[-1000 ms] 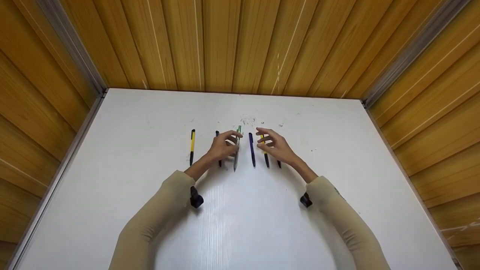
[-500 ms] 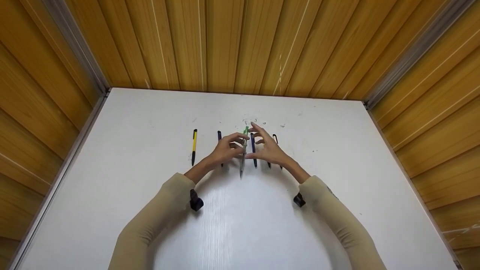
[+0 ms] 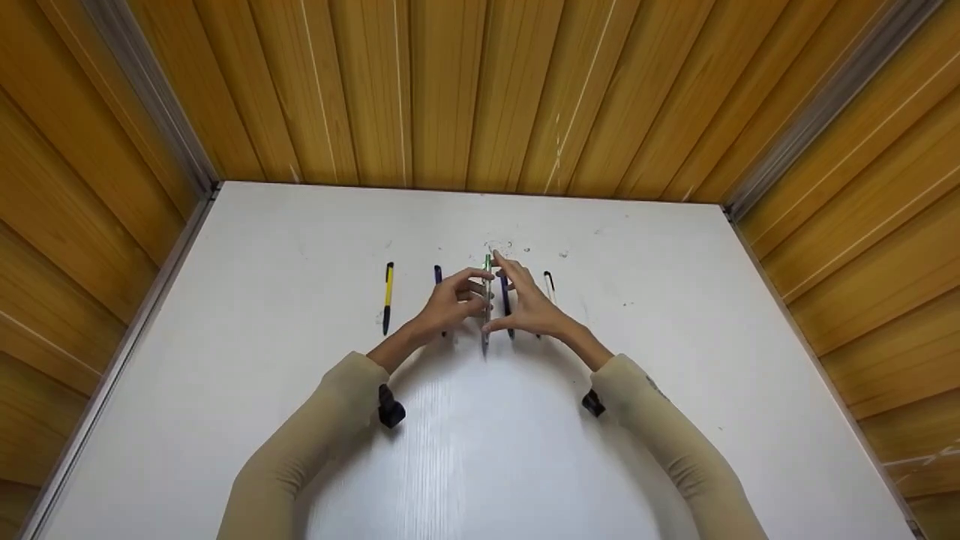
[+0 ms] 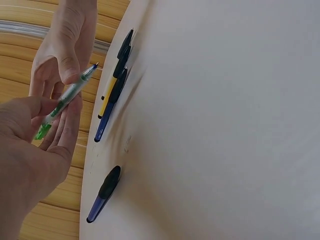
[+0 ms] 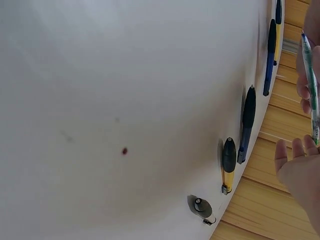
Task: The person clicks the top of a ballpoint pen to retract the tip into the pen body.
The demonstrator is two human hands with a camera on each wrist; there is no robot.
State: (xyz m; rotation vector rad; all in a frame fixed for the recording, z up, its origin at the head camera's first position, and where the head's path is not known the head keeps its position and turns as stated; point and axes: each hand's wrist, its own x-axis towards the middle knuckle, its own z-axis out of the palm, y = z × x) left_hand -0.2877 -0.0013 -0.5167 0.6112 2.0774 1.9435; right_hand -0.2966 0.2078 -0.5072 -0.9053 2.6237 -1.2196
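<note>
My left hand pinches a clear pen with green parts between thumb and fingers, above the table. The pen's tip points back toward the person in the head view. My right hand has come up to the same pen from the other side. Its thumb lies against the tip end and its fingers, fairly straight, reach the green end. A blue pen lies below the right hand, and another blue pen sits partly behind the left hand. A yellow pen is hidden by the right hand in the head view.
A yellow and black pen lies at the row's left end, and a white pen with black ends at its right. The white table is bounded by wood-patterned walls at the back and sides.
The left hand has brought the green pen rightward and toward the person. The right hand has moved left, and its thumb and fingers have come against the pen.
</note>
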